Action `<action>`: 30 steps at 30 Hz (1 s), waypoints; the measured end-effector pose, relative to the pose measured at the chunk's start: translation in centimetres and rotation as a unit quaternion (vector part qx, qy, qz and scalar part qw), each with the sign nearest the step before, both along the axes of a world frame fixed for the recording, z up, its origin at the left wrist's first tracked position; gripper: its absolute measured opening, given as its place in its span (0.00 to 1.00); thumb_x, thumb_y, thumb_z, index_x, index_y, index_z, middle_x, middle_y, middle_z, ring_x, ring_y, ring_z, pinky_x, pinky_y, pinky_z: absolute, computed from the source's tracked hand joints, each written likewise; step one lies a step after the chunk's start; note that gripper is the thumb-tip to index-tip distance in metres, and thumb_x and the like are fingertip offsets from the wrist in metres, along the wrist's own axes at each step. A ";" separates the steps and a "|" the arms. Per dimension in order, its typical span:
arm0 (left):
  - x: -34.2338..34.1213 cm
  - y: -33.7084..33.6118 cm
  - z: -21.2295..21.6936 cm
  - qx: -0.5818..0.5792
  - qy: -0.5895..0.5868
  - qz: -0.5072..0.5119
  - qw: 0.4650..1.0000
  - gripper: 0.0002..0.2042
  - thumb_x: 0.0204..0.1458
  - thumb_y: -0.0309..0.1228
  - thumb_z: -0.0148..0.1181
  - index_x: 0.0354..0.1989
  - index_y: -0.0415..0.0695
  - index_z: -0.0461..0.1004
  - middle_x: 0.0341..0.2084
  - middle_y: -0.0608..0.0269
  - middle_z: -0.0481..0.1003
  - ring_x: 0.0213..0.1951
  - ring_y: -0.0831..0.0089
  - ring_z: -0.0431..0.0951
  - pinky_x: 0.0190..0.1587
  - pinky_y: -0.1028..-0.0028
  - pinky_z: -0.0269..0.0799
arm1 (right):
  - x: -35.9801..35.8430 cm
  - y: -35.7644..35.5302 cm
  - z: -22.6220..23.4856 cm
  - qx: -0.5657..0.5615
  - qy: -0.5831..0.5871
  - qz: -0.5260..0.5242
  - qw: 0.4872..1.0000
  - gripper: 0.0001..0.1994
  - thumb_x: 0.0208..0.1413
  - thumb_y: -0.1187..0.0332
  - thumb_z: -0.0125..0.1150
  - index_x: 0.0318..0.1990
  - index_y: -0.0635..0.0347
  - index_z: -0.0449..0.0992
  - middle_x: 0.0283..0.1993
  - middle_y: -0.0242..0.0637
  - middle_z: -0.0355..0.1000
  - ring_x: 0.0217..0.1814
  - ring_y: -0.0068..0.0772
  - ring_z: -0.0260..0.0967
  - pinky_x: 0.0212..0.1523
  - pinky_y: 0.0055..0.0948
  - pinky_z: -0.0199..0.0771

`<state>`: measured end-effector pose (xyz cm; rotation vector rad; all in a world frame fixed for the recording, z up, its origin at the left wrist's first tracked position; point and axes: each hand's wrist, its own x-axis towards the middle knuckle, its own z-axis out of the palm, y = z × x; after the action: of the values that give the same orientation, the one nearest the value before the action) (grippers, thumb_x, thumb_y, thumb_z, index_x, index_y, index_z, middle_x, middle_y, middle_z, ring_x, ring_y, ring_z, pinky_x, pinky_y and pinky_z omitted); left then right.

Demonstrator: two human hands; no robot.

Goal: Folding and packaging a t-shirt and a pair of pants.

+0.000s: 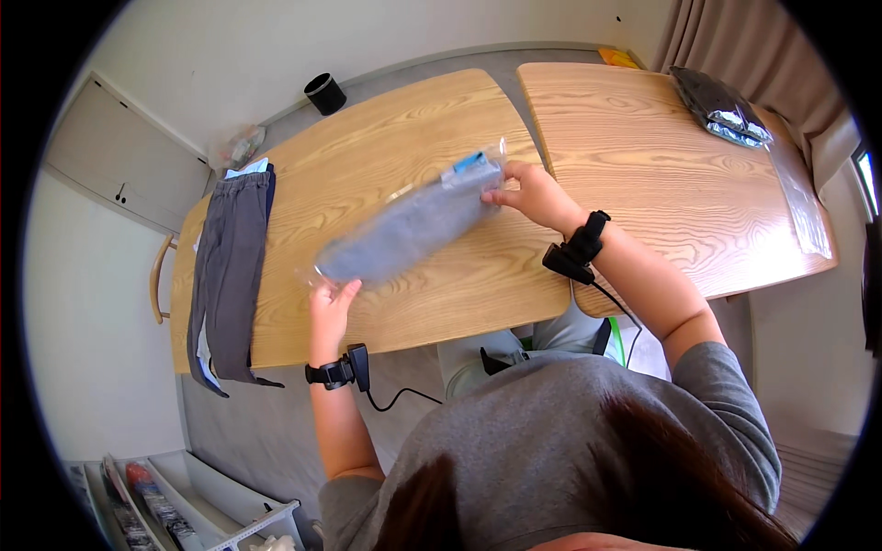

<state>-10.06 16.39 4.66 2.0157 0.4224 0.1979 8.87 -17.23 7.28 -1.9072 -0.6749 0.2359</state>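
Note:
A clear plastic bag with a folded blue-grey garment inside point(409, 230) is held up over the left table, tilted with its right end farther from me. It is slightly blurred. My left hand point(331, 308) pinches its near left end. At the far right end, by a bright blue label point(470, 163), my right hand point(537, 195) grips the bag between thumb and fingers. Both wrists carry black strapped devices with cables.
Dark grey trousers point(234, 266) lie over other clothes at the left table's point(413, 331) left end, hanging past its front edge. A bagged dark garment point(717, 106) and a flat clear bag point(797, 197) rest on the right table point(625, 119). A divided white bin point(197, 505) stands lower left.

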 end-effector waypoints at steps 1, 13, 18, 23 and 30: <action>0.3 -1.1 1.0 -0.002 0.002 0.002 1.000 0.19 0.47 0.35 0.66 0.42 0.36 0.70 0.36 0.65 0.72 0.38 0.79 0.69 0.43 0.77 0.65 | -0.3 -0.1 0.2 0.020 -0.068 -0.015 0.997 0.17 0.50 0.59 0.64 0.41 0.65 0.74 0.28 0.41 0.71 0.31 0.31 0.66 0.36 0.29 0.67; -0.7 -5.1 5.5 -0.033 0.032 -0.030 0.998 0.15 0.58 0.41 0.52 0.28 0.40 0.66 0.20 0.72 0.64 0.25 0.84 0.63 0.29 0.82 0.60 | -3.6 -2.3 3.8 -0.021 0.177 -0.029 0.984 0.17 0.59 0.56 0.52 0.35 0.65 0.71 0.22 0.29 0.63 0.22 0.19 0.58 0.23 0.22 0.59; -1.1 -4.3 1.5 -0.136 0.128 -0.067 0.980 0.18 0.55 0.42 0.56 0.45 0.41 0.65 0.24 0.70 0.68 0.24 0.82 0.66 0.27 0.81 0.63 | -2.9 -3.1 -0.6 -0.028 0.301 0.001 0.953 0.19 0.56 0.59 0.56 0.46 0.66 0.68 0.30 0.31 0.67 0.29 0.19 0.60 0.28 0.21 0.61; -2.2 -5.7 2.0 -0.160 0.168 -0.034 0.972 0.23 0.55 0.42 0.56 0.55 0.46 0.61 0.29 0.68 0.70 0.29 0.81 0.70 0.31 0.80 0.67 | -3.8 -4.5 -3.0 0.052 0.323 0.028 0.945 0.30 0.49 0.68 0.65 0.58 0.67 0.59 0.41 0.38 0.70 0.40 0.24 0.67 0.39 0.20 0.66; -2.8 -4.2 0.2 -0.171 0.185 -0.001 0.968 0.13 0.54 0.41 0.56 0.36 0.42 0.69 0.16 0.68 0.70 0.16 0.83 0.68 0.15 0.84 0.57 | -5.1 -4.3 -3.0 0.076 0.297 -0.028 0.951 0.28 0.49 0.70 0.64 0.57 0.69 0.60 0.40 0.40 0.71 0.40 0.25 0.68 0.38 0.21 0.68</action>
<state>-12.84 12.24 4.86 1.7080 0.6419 -0.2441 3.76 -21.52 4.25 -1.5870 -0.2218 0.6696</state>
